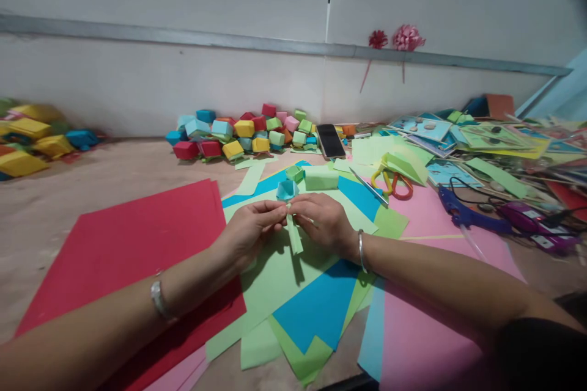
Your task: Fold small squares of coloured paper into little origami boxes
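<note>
Between my two hands is a narrow folded strip of pale green paper (294, 235), its lower end hanging free toward me. My left hand (247, 229) pinches the strip's top from the left with thumb and forefinger. From the other side my right hand (323, 220) grips the same end, its fingers curled and partly hiding the paper. Just beyond the fingertips sit a small light blue folded paper box (287, 189) and a small green one (295, 173). Loose pale green sheets (270, 284) and blue paper (316, 302) lie under my hands.
Red sheets (137, 226) lie left, pink sheets (426, 317) right. Scissors (392, 185), a pen (369, 186), a blue glue gun (472, 214) and a phone (331, 141) lie beyond my right arm. Colourful paper boxes (243, 129) are piled against the wall.
</note>
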Available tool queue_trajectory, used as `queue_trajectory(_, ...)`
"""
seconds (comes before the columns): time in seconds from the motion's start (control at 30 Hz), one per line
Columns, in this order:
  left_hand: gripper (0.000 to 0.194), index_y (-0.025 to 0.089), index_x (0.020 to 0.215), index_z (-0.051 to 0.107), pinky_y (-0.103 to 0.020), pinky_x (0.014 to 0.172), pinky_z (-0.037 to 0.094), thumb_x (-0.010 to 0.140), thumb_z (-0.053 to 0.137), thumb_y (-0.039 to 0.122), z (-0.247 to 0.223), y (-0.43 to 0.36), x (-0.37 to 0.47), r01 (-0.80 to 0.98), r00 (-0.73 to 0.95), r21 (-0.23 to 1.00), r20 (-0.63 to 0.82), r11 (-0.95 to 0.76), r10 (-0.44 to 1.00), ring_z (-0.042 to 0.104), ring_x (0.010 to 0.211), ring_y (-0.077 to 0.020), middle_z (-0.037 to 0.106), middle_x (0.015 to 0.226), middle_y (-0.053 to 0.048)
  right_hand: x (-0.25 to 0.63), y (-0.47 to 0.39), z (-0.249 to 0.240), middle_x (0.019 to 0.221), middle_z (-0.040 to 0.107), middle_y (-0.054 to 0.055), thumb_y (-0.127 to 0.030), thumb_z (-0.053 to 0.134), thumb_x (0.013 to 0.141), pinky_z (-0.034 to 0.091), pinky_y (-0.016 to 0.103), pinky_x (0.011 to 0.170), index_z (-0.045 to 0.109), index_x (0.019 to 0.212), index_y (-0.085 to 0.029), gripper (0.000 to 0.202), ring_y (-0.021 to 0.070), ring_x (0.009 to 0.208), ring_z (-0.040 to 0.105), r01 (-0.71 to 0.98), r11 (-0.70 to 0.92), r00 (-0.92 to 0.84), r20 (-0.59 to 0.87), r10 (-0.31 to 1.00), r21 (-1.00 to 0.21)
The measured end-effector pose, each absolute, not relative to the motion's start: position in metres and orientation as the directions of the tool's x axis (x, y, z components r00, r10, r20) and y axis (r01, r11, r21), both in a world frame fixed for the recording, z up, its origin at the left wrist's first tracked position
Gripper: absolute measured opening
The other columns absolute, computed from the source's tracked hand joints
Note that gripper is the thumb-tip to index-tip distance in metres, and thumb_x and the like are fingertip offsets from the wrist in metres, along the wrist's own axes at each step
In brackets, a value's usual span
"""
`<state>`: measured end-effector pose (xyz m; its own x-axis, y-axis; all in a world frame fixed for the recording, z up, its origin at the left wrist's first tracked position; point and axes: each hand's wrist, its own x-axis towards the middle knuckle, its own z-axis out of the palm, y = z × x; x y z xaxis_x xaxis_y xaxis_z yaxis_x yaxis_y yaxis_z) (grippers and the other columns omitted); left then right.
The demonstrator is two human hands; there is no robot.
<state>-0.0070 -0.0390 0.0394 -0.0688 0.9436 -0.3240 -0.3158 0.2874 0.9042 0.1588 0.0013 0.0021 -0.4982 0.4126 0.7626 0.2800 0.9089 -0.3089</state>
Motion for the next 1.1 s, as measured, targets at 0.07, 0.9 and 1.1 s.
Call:
queue_trajectory(0.07,0.027,0.011,0.063,0.072,-0.017,0.047,0.043,0.044,0.092,0.015,0.037,-0.039,-0.007,-0.343,-0.074,0.895,-0.328,0.285,0.942,0.053,0.048,-0.0066,0.065,0.058,-0.001,0.158,0.001,0.003,0.096,0.073,0.007,-0.021,0.050,0.096,0.052,0.030,0.080,0.068,0.089,-0.021,0.019,0.0174,0.088,0.067,0.281,0.905,-0.486,0.767,0.420,-0.318)
queue_trajectory(0.9,0.029,0.016,0.072,0.077,-0.025,0.061,0.051,0.053,0.092,0.031,0.028,-0.042,-0.010,-0.092,-0.039,0.996,-0.003,-0.001,0.999,0.064,0.061,-0.0142,0.074,0.065,-0.004,0.141,-0.017,0.012,0.070,0.064,-0.003,-0.032,0.077,0.064,0.052,0.027,0.066,0.062,0.079,-0.019,0.025,0.0109,0.063,0.060,-0.243,0.061,-0.264,0.127,0.956,-0.968)
queue_trajectory(1.1,0.030,0.016,0.072,0.076,-0.026,0.061,0.050,0.053,0.090,0.034,0.029,-0.042,-0.011,-0.058,-0.049,0.998,-0.009,0.006,0.999,0.063,0.061,-0.0150,0.073,0.066,-0.005,0.141,-0.017,0.013,0.066,0.063,-0.004,-0.033,0.082,0.060,0.050,0.026,0.067,0.063,0.074,-0.018,0.028,0.0102,0.063,0.059,-0.287,0.013,-0.271,0.094,0.958,-0.958)
